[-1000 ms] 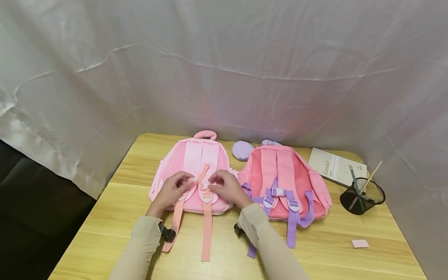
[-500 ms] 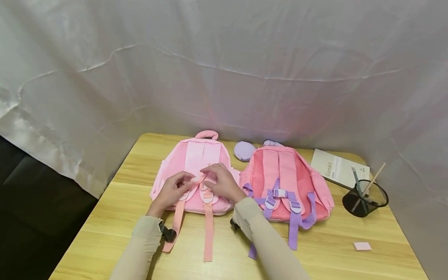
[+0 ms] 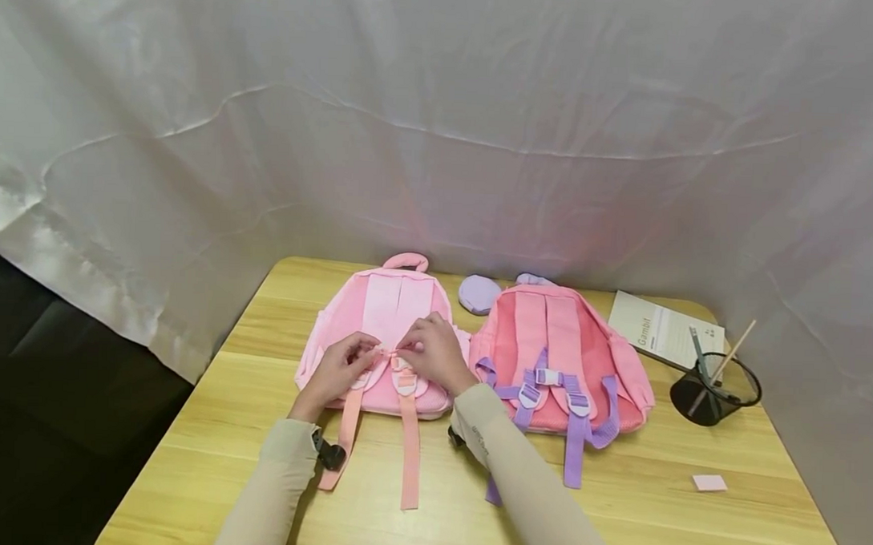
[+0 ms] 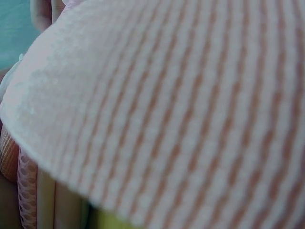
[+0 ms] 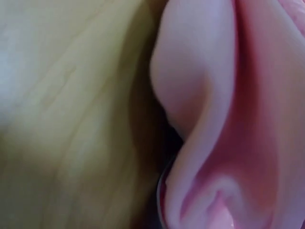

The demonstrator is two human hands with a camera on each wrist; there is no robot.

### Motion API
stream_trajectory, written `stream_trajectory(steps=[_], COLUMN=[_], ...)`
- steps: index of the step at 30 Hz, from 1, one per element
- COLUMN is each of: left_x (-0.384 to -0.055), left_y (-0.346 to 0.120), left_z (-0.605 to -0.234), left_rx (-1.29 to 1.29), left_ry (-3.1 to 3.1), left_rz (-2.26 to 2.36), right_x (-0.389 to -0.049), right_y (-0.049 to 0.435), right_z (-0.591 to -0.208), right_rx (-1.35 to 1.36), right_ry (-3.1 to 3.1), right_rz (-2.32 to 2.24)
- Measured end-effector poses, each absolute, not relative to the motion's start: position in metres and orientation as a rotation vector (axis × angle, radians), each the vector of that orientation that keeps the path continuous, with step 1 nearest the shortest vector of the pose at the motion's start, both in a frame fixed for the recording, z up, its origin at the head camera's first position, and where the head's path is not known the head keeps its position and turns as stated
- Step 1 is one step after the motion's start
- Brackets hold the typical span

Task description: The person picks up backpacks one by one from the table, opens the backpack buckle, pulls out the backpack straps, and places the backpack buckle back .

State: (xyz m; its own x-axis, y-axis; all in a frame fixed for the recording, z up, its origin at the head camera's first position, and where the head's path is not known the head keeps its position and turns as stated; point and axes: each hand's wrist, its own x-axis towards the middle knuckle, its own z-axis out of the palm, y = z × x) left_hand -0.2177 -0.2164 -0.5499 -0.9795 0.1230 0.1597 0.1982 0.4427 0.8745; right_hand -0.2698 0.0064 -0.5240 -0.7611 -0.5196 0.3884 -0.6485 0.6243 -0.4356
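A light pink backpack (image 3: 395,303) lies on the table with its shoulder straps facing up. Over its lower middle, my left hand (image 3: 335,373) pinches one end of a peach chest strap (image 3: 388,353), where a small pale buckle piece partly shows. From the other side, my right hand (image 3: 437,353) pinches the strap's other end, fingertips close to the left ones. Two peach webbing tails (image 3: 411,456) hang toward me. Striped woven fabric (image 4: 181,109) fills most of the left wrist view, and folded pink cloth (image 5: 200,95) stands near in the right wrist view.
Beside it lies a darker pink backpack (image 3: 532,316) with purple straps and a fastened white buckle (image 3: 547,377). Behind are a round lilac pouch (image 3: 479,295) and a notebook (image 3: 665,329). A black mesh pencil cup (image 3: 702,400) and a small pink card (image 3: 709,482) are at right.
My right hand has moved up and left to the free strap end, which stood upright earlier, and has brought it down to the left hand's piece. The left hand has stayed in place.
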Motion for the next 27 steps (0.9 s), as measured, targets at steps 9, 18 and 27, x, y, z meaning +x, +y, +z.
stream_trajectory(steps=[9, 18, 27], left_x=[-0.218, -0.210, -0.217], left_y=[-0.217, -0.213, -0.216], left_z=[-0.551, -0.536, -0.549], left_rx=[-0.287, -0.334, -0.317], left_ry=[-2.563, -2.593, -2.571], left_rz=[-1.663, -1.646, -1.662], right_x=[-0.267, -0.266, -0.263], right_y=[0.009, 0.006, 0.004], right_z=[-0.526, -0.527, -0.532], right_rx=[0.976, 1.063, 0.973], right_ry=[-2.550, -2.603, -2.632], right_rz=[0.801, 0.990, 1.157])
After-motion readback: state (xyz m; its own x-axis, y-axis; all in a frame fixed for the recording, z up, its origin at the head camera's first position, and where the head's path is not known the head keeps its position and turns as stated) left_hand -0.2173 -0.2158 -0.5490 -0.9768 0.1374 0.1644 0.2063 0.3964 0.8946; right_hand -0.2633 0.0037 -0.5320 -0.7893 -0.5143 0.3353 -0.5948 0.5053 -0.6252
